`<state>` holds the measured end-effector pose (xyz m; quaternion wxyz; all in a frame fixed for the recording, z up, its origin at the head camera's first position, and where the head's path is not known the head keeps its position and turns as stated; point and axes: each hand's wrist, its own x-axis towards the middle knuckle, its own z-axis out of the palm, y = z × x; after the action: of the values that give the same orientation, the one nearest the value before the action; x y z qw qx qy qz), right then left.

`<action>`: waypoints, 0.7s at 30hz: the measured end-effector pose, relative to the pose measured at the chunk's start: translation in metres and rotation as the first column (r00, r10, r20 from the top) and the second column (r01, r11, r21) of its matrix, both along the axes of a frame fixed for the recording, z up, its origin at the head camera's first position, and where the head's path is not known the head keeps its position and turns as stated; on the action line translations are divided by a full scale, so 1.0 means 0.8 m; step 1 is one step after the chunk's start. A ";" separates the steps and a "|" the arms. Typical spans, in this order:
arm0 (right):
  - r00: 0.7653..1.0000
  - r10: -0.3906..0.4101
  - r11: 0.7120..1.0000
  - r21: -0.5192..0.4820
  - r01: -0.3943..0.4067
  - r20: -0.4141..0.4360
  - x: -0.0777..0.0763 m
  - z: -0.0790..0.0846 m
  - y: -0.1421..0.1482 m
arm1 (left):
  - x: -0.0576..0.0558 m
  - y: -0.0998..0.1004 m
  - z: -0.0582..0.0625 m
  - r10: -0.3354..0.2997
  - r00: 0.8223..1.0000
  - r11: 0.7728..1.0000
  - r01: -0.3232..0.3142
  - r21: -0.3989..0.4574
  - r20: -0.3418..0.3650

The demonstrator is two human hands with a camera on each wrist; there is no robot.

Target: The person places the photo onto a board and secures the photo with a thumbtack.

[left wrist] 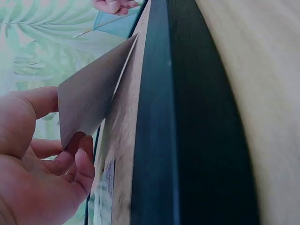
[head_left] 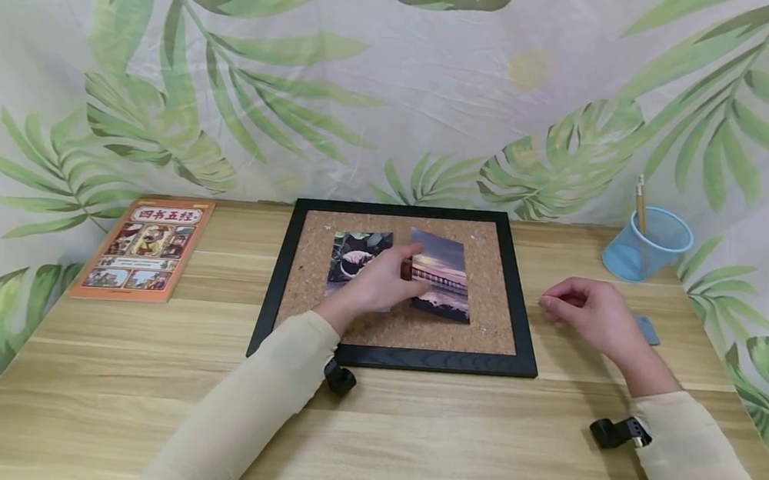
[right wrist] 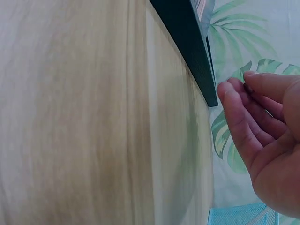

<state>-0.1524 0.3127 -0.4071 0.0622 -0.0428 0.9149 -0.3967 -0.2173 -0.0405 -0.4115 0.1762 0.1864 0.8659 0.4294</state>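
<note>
My left hand [head_left: 381, 278] grips the left edge of a photo of a pier at sunset [head_left: 442, 276], over the corkboard [head_left: 362, 330]. In the left wrist view, the photo's blank back [left wrist: 91, 89] faces the camera, tilted, with its far edge down near the cork. A second photo with dark leaves [head_left: 348, 256] lies on the board, partly hidden by my left hand. Right of the black frame, my right hand [head_left: 589, 314] hovers above the table, thumb and fingers bent together. The right wrist view shows a small dark object [right wrist: 247, 88] pinched at the thumb.
An orange comic-style book [head_left: 147, 248] lies at the left of the wooden table [head_left: 462, 441]. At the back right stands a blue mesh cup [head_left: 648, 246] with a pencil [head_left: 641, 207]. A small grey-blue piece [head_left: 647, 329] lies behind my right hand. A leaf-print cloth [head_left: 441, 83] hangs behind.
</note>
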 end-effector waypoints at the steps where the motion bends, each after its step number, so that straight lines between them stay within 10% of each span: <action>1: 1.000 0.001 1.000 -0.019 -0.001 0.008 0.000 0.000 -0.001 | -0.001 0.003 0.000 -0.008 1.000 1.000 0.008 -0.018 -0.005; 21: 0.981 -0.049 0.951 -0.291 0.103 0.185 -0.049 0.003 -0.045 | -0.014 0.025 -0.009 -0.078 0.996 0.965 0.065 -0.255 -0.040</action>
<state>-0.1919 0.2767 -0.4049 0.1201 0.0188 0.8362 -0.5349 -0.2283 -0.0203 -0.4183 0.1924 0.2039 0.9105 0.3039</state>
